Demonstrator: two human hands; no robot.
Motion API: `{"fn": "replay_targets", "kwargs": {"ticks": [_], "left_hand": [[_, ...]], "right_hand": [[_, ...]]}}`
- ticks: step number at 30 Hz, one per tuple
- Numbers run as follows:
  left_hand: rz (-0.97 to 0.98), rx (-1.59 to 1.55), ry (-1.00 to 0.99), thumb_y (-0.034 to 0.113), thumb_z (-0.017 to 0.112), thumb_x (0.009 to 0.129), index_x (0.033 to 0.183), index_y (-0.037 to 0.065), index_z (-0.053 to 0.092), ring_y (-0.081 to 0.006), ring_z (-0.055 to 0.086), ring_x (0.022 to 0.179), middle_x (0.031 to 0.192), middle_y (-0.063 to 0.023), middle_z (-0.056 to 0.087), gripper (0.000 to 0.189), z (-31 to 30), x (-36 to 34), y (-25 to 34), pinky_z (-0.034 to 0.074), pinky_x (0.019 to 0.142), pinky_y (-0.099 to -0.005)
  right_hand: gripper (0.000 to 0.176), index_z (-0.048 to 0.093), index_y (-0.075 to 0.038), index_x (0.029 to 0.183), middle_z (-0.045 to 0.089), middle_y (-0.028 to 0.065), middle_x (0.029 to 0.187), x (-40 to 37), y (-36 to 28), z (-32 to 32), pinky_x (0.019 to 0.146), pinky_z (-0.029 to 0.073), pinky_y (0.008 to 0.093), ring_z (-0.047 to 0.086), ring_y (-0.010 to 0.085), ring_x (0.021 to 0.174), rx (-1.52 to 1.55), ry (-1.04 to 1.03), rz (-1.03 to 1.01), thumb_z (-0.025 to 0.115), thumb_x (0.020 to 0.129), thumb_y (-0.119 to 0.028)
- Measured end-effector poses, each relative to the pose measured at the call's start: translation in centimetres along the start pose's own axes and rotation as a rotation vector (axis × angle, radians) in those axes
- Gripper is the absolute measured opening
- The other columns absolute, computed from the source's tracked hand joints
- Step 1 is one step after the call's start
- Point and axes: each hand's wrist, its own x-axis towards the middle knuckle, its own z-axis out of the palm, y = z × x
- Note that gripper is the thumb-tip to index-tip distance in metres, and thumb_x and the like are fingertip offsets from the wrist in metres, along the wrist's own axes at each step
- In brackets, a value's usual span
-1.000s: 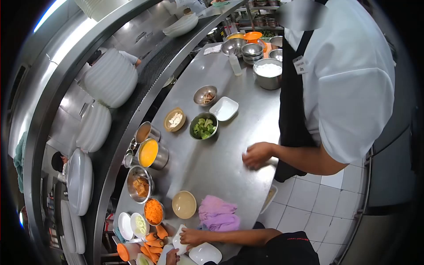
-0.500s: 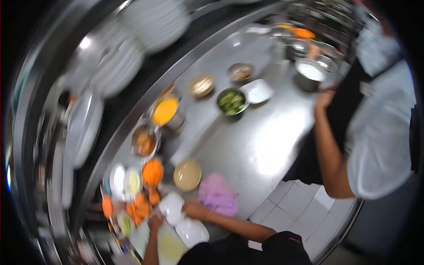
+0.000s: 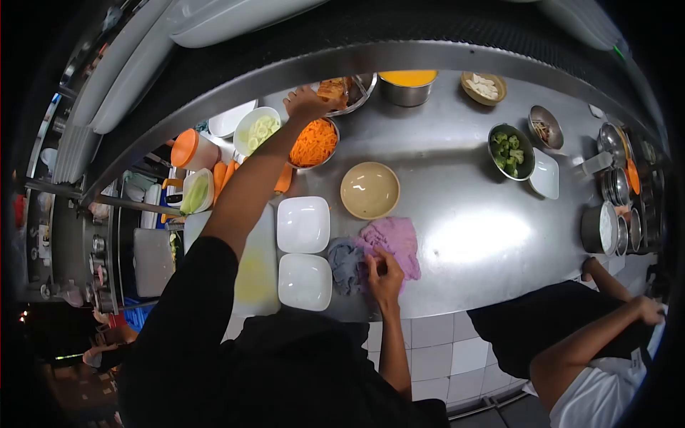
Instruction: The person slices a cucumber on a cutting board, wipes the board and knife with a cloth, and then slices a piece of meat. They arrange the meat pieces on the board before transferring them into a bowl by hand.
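My left hand [image 3: 307,104] reaches far forward, fingers spread, beside a metal bowl of orange-brown pieces [image 3: 333,93]. Just below that arm lie a bowl of shredded carrot [image 3: 314,144] and a white bowl of pale green slices [image 3: 261,130]. My right hand [image 3: 386,274] is closed, fingertips pinched on a pinkish-purple cloth [image 3: 397,241]. A grey-blue cloth [image 3: 345,265] lies against it on the left. Two square white bowls, one farther [image 3: 303,225] and one nearer [image 3: 305,282], stand side by side left of the cloths. Beyond them is a beige bowl [image 3: 370,190].
A cutting board [image 3: 255,278] lies under my left arm. An overhead shelf edge [image 3: 399,53] crosses above the far counter. A broccoli bowl [image 3: 511,151] and a white dish [image 3: 545,175] stand to the right. Another person [image 3: 592,342] stands at the right end.
Both hands have left the white square bowls. My left hand has moved forward to the metal bowl, my right hand to the cloths. The view has turned, and the other person's arms have moved.
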Motion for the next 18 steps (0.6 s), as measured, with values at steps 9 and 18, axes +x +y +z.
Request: {"fn": "replay_targets", "kwargs": {"ticks": [9, 18], "left_hand": [[0.481, -0.450, -0.350, 0.076, 0.054, 0.081, 0.142, 0.012, 0.049, -0.0282, 0.050, 0.128, 0.142, -0.0117, 0.052, 0.088, 0.4, 4.1, -1.2, 0.038, 0.105, -0.0488], [0.343, -1.062, -0.734, 0.075, 0.043, 0.087, 0.136, 0.009, 0.052, -0.0254, 0.056, 0.116, 0.135, -0.0106, 0.057, 0.082, -3.6, 2.8, -14.5, 0.041, 0.098, -0.0450]], "right_hand": [[0.028, 0.065, -0.002, 0.116, 0.066, 0.0077, 0.074, 0.9, -1.4, -0.1, 0.062, 0.051, 0.0272, 0.061, 0.0121, 0.064, -0.087, -0.021, 0.035, 0.071, 0.088, -0.004], [0.035, 0.061, -0.003, 0.123, 0.061, 0.0016, 0.074, 2.6, -2.6, -0.6, 0.065, 0.047, 0.0244, 0.056, 0.0087, 0.066, -0.106, -0.076, 0.139, 0.072, 0.092, -0.012]]}}
